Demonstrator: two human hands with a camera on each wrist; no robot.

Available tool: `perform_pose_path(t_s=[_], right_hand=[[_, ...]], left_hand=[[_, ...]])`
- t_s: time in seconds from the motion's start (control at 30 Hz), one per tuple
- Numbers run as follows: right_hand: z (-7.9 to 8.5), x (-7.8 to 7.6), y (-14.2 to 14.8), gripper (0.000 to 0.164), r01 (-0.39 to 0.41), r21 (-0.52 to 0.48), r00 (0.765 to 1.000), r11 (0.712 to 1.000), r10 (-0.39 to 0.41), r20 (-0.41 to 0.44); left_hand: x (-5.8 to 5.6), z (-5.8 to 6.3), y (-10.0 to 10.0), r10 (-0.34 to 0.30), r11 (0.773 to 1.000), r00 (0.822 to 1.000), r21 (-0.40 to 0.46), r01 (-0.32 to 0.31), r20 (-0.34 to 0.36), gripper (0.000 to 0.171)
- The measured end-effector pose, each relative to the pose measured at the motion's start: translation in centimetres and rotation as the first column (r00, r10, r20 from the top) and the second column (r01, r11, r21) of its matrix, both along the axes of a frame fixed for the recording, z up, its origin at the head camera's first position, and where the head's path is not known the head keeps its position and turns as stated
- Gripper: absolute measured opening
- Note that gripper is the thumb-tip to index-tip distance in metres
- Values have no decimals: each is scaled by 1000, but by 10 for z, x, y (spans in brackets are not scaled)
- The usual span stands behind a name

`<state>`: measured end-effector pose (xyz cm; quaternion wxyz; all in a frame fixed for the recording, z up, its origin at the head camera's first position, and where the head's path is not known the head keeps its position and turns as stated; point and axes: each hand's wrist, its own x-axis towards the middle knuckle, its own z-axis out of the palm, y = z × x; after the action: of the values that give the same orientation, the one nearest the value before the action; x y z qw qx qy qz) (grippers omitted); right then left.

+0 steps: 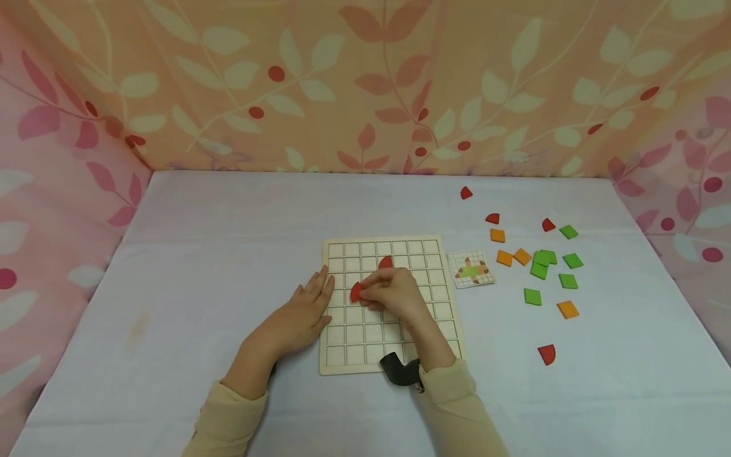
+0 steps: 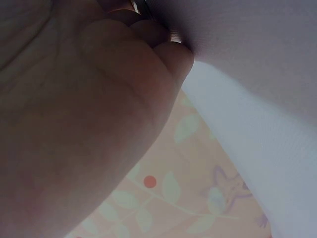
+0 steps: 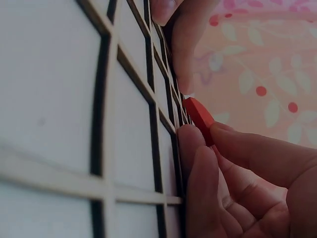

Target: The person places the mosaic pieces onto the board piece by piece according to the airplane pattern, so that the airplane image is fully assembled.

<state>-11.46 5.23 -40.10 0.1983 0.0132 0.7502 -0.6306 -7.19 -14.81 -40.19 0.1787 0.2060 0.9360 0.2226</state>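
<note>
A pale wooden grid board (image 1: 354, 353) lies on the table. My right hand (image 1: 394, 293) is over its middle and pinches a red quarter-circle tile (image 1: 356, 292) between thumb and fingers. The right wrist view shows that red tile (image 3: 199, 119) tilted, close over the grid lines. Just beyond the fingers, a second red quarter-circle tile (image 1: 386, 261) sits on the board. My left hand (image 1: 302, 315) lies flat with straight fingers, fingertips at the board's left edge. In the left wrist view the left hand (image 2: 99, 109) fills much of the picture.
Right of the board lies a pattern card (image 1: 471, 269) with a small coloured figure. Past it are scattered several green tiles (image 1: 533, 297), several orange tiles (image 1: 568, 310) and more red quarter-circle tiles (image 1: 547, 354). A floral curtain (image 1: 365, 89) hangs behind the white-covered table (image 1: 228, 216).
</note>
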Motion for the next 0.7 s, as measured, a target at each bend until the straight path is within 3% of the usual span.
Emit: perform_pose_path(t_s=[0.3, 0.5, 0.7], right_hand=[[1, 0, -3, 11, 9, 173, 998, 985, 1, -58], [2, 0, -1, 23, -38, 173, 994, 984, 55, -91], [2, -1, -1, 20, -62, 189, 990, 980, 85, -115]], left_hand=[[0, 2, 1, 4, 1000, 1000, -6, -4, 7, 67], [1, 3, 1, 1, 1000, 1000, -5, -1, 0, 67], [1, 3, 1, -1, 1000, 1000, -10, 1, -1, 67]])
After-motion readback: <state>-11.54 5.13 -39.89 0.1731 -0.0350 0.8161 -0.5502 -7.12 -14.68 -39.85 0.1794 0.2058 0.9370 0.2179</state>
